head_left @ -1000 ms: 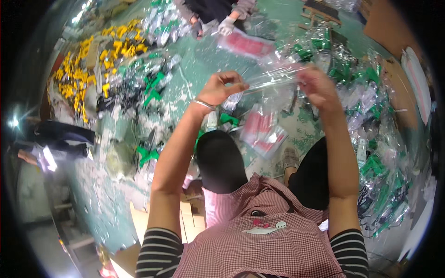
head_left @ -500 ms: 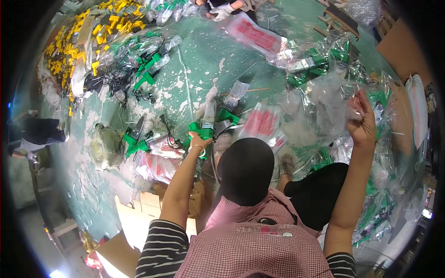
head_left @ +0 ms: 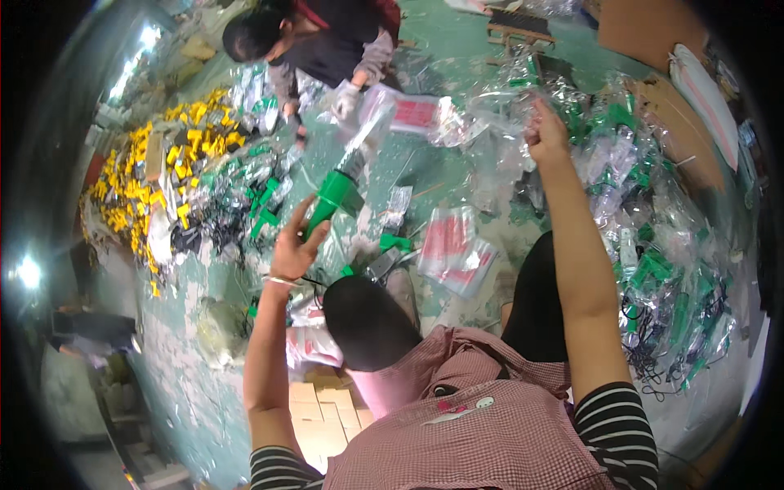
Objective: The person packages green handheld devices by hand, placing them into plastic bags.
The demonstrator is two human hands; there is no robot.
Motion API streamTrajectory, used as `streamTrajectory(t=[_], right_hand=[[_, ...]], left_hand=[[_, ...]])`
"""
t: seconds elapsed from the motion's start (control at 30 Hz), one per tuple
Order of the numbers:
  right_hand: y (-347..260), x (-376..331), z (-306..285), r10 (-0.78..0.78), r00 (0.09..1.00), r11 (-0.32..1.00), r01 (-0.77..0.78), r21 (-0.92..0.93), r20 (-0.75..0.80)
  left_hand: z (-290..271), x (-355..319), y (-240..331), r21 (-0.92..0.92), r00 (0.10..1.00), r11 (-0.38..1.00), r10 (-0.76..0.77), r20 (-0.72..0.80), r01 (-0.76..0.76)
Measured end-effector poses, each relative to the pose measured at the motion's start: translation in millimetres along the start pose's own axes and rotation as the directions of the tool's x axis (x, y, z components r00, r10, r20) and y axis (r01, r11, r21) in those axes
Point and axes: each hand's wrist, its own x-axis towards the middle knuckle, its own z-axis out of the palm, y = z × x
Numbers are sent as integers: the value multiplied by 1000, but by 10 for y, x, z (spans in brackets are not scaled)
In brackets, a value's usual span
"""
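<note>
At the far left a bright light (head_left: 28,273) glares above a blurred person in dark clothing (head_left: 94,328). The floor (head_left: 184,396) is green, its paint worn to pale patches. A heap of yellow parts (head_left: 194,135) spreads over the upper left, with green parts and dark cables (head_left: 265,194) to its right and a pale green bundle (head_left: 220,333) below. Next comes the left hand (head_left: 296,249), closed round the handle of a green tool (head_left: 335,192), which is in the air, its blurred, pale end slanting up and right. Beyond it a co-worker bends down, a gloved hand (head_left: 347,102) by a red-printed packet (head_left: 415,114). More red-printed packets (head_left: 447,237) lie on the floor ahead of the knees. Farther right, the right hand (head_left: 545,132) is raised, fingers pinching a clear plastic bag (head_left: 500,110). Bagged green tools (head_left: 653,265) pile along the right side, below a brown cardboard sheet (head_left: 649,33) and a white sack (head_left: 704,106).

Half a second ago the left hand was down on the green tool at floor level by the shoe; now both are lifted, and the co-worker's head and shoulders have come into view
</note>
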Motion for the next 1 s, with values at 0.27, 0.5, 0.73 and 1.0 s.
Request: streamTrajectory(t=[0.27, 0.5, 0.73, 1.0], right_hand=[[-74, -241, 31, -452, 891, 840, 442, -315, 44], [157, -1019, 388, -751, 310, 53, 908, -415, 583], [353, -1379, 424, -610, 226, -42, 948, -316, 759], [217, -1355, 598, -600, 161, -241, 898, -369, 784]], left_hand=[[615, -89, 743, 266, 818, 811, 563, -115, -521], [1090, -71, 620, -65, 907, 912, 392, -153, -405], [1182, 71, 724, -627, 995, 778, -24, -92, -40], [1237, -31, 787, -101, 900, 941, 271, -341, -322]])
